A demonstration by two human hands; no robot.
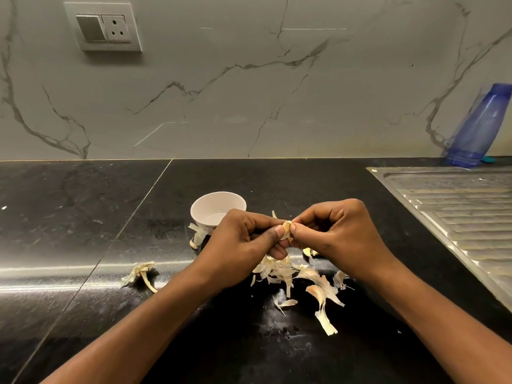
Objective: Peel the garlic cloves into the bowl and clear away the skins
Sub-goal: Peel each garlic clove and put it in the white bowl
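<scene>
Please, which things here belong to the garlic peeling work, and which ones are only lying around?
Belong to the job:
garlic clove, pinched between left hand and right hand
white bowl
loose skins on the counter
garlic stem, stripped of its cloves

Just lying about:
blue bottle
steel drainboard
wall socket
</scene>
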